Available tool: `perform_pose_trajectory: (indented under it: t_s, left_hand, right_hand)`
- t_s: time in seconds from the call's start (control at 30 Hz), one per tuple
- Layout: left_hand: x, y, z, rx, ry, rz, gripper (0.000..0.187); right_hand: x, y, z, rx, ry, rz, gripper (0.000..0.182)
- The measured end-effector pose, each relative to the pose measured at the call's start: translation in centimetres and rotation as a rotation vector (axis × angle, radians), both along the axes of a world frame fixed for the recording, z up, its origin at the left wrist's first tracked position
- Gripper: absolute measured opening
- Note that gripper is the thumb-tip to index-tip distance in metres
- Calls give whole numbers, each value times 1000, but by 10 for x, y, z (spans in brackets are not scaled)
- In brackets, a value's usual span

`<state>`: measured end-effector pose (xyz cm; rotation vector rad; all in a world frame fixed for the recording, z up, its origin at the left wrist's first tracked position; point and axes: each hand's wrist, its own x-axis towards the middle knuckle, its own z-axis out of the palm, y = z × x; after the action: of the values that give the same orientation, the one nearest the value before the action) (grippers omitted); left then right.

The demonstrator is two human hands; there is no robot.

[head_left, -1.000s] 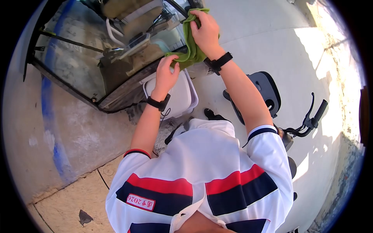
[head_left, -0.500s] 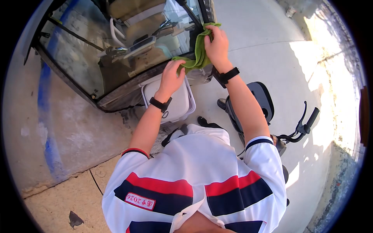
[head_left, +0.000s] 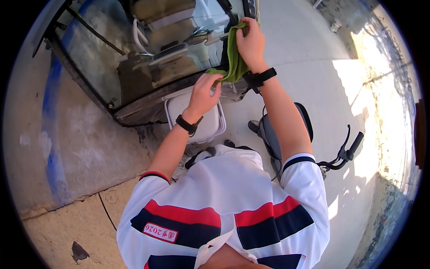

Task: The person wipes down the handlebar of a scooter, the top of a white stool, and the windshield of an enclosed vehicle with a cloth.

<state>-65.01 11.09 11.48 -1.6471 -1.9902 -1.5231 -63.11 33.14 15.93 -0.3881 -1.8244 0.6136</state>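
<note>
A green cloth (head_left: 233, 56) hangs between my two hands along the corner of a vehicle's windshield (head_left: 156, 49). At the upper end my right hand (head_left: 251, 45) is closed on the cloth, against the dark side frame of the glass. Lower and to the left, my left hand (head_left: 204, 97) pinches the cloth's other end near the bottom edge of the windshield. Its fingertips are partly hidden by the folds. Behind the glass are a seat, a white curved bar and a handlebar.
Below the windshield stands a white lidded bin (head_left: 204, 121), close to my feet. On my right is a scooter with a black handlebar (head_left: 349, 152) and a grey-black seat (head_left: 286, 130). A dark wiper arm (head_left: 96, 33) crosses the glass. A blue line (head_left: 51, 112) runs along the concrete.
My right hand has moved slightly up along the windshield's side with the cloth. My left hand has shifted a little right and down, and the cloth hangs straighter.
</note>
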Motion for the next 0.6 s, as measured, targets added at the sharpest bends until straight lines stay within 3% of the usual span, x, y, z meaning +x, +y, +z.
perform_pose_trajectory:
  t_s: [0.27, 0.6]
  left_hand:
    - [-11, -8, 1, 23, -45, 62, 25]
    - [-17, -12, -10, -15, -88, 62, 27]
  right_hand:
    - [-33, 1, 35, -67, 64, 36, 39]
    - [-22, 7, 24, -81, 96, 112, 26]
